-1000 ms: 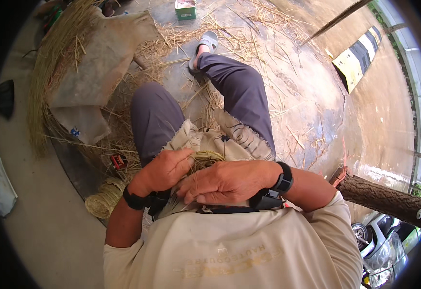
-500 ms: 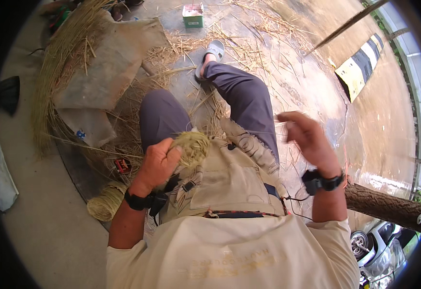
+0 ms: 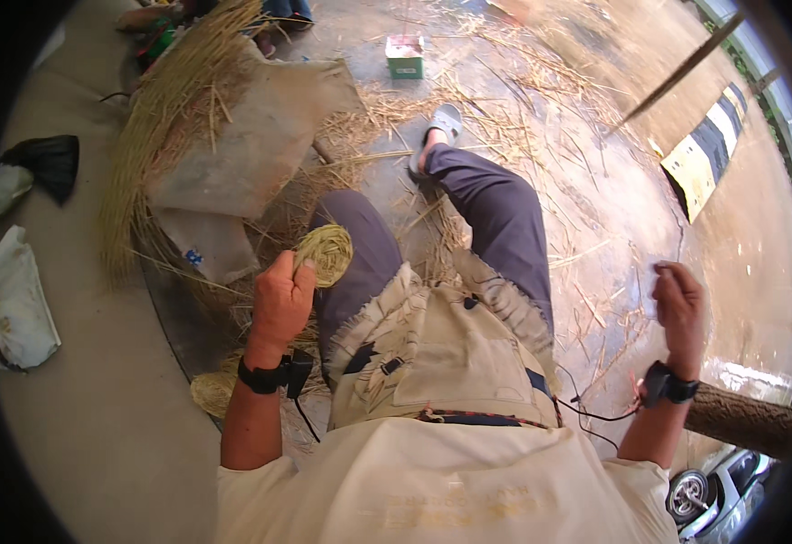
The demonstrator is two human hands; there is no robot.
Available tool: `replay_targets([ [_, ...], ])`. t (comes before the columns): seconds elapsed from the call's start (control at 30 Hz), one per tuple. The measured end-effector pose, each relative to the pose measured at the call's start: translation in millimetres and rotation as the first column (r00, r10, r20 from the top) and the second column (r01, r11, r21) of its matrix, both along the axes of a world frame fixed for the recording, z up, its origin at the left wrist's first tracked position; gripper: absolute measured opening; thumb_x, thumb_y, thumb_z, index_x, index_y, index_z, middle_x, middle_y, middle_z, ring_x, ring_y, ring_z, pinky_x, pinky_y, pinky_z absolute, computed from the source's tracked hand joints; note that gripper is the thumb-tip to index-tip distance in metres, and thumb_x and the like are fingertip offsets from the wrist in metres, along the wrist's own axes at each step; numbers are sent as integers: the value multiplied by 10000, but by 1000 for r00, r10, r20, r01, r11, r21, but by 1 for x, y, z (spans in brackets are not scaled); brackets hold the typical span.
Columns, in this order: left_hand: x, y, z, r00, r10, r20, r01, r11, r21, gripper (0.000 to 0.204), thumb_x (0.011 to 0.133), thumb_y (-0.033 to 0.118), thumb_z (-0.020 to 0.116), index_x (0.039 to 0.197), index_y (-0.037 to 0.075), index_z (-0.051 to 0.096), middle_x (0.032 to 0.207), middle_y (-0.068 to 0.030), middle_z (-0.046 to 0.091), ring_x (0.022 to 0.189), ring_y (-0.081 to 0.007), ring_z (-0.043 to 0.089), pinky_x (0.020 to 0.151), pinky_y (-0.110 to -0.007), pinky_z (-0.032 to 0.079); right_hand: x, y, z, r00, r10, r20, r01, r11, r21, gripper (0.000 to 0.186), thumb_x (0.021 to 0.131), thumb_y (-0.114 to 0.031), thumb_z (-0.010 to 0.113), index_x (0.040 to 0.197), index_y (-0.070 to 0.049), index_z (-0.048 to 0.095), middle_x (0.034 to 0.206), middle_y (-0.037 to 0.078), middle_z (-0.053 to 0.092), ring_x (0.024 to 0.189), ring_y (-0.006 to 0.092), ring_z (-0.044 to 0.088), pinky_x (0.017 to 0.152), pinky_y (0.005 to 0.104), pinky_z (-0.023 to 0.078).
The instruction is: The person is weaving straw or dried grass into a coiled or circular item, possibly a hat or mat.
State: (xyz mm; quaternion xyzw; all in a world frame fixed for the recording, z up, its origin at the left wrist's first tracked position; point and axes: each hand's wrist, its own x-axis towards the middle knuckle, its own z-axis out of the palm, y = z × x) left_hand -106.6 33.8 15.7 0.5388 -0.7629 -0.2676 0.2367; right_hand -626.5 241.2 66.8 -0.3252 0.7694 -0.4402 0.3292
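Observation:
My left hand (image 3: pixel 281 304) grips the edge of a small, round, coiled straw piece (image 3: pixel 328 250), held upright over my left thigh. My right hand (image 3: pixel 679 308) is raised off to the right of my right leg, fingers curled together; whatever is between them is too fine to make out. A fringed tan cloth apron (image 3: pixel 441 354) covers my lap. A larger straw roll (image 3: pixel 210 394) lies on the floor by my left forearm, partly hidden.
Loose straw, a long straw bundle (image 3: pixel 124 208) and a pale sheet (image 3: pixel 214 163) cover the floor. A green box (image 3: pixel 405 63) stands ahead. Bags (image 3: pixel 24 308) lie left. A striped hump (image 3: pixel 699 154), a log (image 3: pixel 736 422) and a vehicle (image 3: pixel 718 499) are right; legs show at top.
My hands, earlier together at my lap, have moved apart. The left has lifted the straw coil leftward and up; the right has swung outward to the right. The view has shifted.

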Motion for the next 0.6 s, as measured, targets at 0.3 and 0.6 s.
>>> replay_targets([
  [0.3,-34,18,15,998,-55,-5,55,998,35,252,1009,164,598,865,-31,528,778,-290,591,724,-516,593,614,-502,479,114,-47,-7,798,590,124,-581,807,-109,190,1038,-68,609,1191,-19,710,776,-21,619,624,53,534,549,240,440],
  [0.6,-65,42,34,979,-183,-85,188,981,54,244,1001,150,632,865,-15,515,764,-268,587,731,-503,612,625,-511,494,216,-96,-9,596,787,-160,-799,563,-209,108,1021,-114,619,1039,-12,649,865,201,691,755,438,669,643,492,514],
])
